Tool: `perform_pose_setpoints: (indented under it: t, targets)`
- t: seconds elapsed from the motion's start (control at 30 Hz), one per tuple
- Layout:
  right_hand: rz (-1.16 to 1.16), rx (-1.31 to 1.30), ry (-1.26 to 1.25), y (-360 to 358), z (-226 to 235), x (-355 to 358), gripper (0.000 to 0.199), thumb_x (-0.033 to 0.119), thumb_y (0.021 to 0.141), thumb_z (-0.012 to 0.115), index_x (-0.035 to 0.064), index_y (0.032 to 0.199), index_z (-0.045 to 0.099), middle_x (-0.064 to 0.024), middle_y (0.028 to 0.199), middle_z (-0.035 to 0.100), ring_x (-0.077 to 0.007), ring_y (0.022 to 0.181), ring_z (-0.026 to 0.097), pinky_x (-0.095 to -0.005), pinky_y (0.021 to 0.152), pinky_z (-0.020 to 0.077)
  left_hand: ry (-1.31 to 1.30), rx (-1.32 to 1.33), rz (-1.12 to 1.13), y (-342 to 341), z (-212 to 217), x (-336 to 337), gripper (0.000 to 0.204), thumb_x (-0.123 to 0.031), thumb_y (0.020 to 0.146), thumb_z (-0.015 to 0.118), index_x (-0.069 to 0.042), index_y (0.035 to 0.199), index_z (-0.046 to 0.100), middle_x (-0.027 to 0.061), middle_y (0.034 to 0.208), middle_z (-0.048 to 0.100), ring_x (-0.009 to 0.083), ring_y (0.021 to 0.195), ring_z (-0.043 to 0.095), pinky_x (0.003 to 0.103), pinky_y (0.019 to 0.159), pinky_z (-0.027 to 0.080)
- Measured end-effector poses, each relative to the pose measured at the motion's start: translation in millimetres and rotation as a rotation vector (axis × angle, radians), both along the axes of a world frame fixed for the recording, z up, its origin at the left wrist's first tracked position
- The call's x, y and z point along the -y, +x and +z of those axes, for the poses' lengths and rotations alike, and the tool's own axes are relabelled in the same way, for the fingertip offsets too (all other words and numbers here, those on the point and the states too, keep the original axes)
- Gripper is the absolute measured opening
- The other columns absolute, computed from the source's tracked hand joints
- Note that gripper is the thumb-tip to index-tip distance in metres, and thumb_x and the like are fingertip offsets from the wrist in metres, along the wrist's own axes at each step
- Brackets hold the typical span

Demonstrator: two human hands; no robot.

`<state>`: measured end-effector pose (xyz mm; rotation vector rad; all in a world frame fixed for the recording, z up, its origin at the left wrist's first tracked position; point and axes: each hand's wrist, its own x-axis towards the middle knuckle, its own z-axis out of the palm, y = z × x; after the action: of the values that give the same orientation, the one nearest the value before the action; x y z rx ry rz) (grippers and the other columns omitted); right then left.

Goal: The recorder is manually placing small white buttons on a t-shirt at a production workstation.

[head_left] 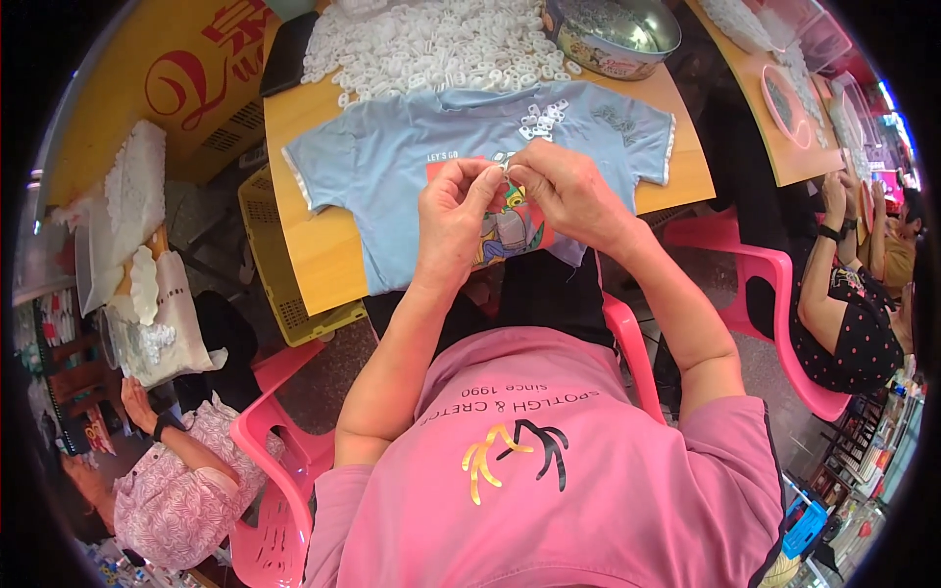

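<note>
My left hand [453, 218] and my right hand [570, 194] meet over the light blue T-shirt [392, 137], fingertips pinched together. Between them is a small white plastic piece, mostly covered by the fingers. The T-shirt lies spread on the wooden table, with a red and multicoloured print on its front, and its lower part hangs over the near edge. On its chest, just beyond my right hand, rests a little cluster of white plastic pieces [542, 120] with holes in them. A large heap of similar white pieces [431, 54] covers the far part of the table.
A round metal tin [627, 49] stands at the far right of the wooden table [686, 147]; a dark flat object [287, 54] lies far left. Yellow crates [294, 294] sit beside the table. Pink chairs [735, 255] and people at other tables flank me.
</note>
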<state>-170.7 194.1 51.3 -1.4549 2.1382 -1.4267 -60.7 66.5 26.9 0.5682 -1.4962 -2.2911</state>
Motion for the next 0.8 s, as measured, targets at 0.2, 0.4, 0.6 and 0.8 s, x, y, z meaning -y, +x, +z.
perform_pose_setpoints:
  t: [0.2,0.4,0.6,0.8]
  targets:
    - [0.107,-0.183,0.006,-5,16,-3,0.010,0.007,0.090,0.061,-0.0025,0.089,0.058,-0.0154,0.079,0.058,-0.0328,0.071,0.059,-0.0375,0.063,0.0457,0.085,-0.013,-0.120,7,9,4,0.017,-0.014,0.093,0.066,0.000,0.100,0.062,0.0041,0.087,0.066,0.0087,0.075,0.060,0.023,0.069,0.049]
    - [0.087,-0.066,0.037,-2,17,-3,0.012,0.007,0.090,0.061,-0.0030,0.084,0.059,-0.0140,0.073,0.057,-0.0293,0.067,0.059,-0.0363,0.059,0.0449,0.068,-0.018,-0.088,10,15,2,0.015,-0.011,0.091,0.067,0.001,0.098,0.062,0.0045,0.086,0.067,0.0089,0.074,0.061,0.023,0.068,0.049]
    - [0.053,0.050,0.058,-2,5,-1,0.013,0.007,0.091,0.059,-0.0034,0.083,0.060,-0.0108,0.070,0.059,-0.0200,0.062,0.061,-0.0318,0.055,0.0460,-0.087,-0.045,-0.026,6,14,0,0.013,-0.009,0.090,0.069,0.001,0.095,0.063,0.0039,0.084,0.067,0.0066,0.073,0.059,0.022,0.066,0.049]
    - [0.113,0.312,0.153,-18,8,9,0.015,0.010,0.094,0.059,-0.0021,0.085,0.062,-0.0064,0.072,0.063,-0.0110,0.062,0.062,-0.0284,0.054,0.0485,-0.167,0.001,-0.163,-4,13,26,0.013,-0.010,0.090,0.069,0.001,0.094,0.064,0.0035,0.083,0.067,0.0067,0.071,0.060,0.021,0.067,0.049]
